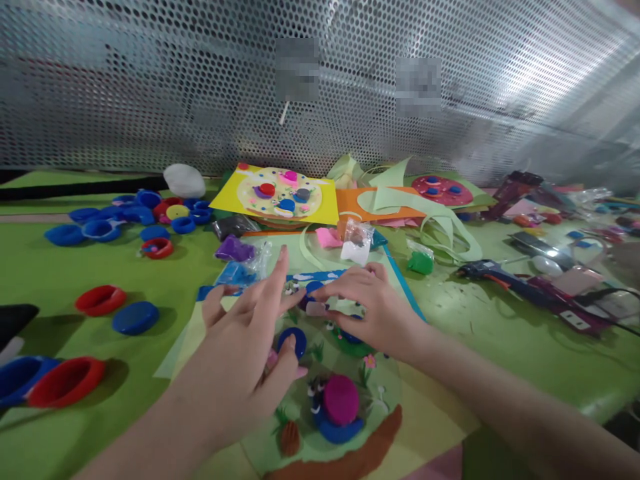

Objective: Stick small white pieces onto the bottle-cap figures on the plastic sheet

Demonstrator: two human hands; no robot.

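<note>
My left hand [253, 343] rests over the left part of a picture on pale green paper [300, 403], its fingers apart and the thumb by a blue cap [293, 343]. From the right, my right hand [373, 310] pinches a small pale pink piece [316, 309] between thumb and fingers, near a blue and purple snail figure in the upper middle of the picture. Lower down lies a snail with a magenta cap [341, 400] on a blue clay body [340, 430]. A brown clay strip [360, 453] curves along the bottom edge.
Blue and red bottle caps [136, 318] lie on the left. Behind are a yellow sheet with snail figures [325, 200], bags of purple clay [235, 248] and green clay [421, 262]. A glue gun [500, 277] and a power strip [565, 307] lie right; perforated metal [200, 80] stands behind.
</note>
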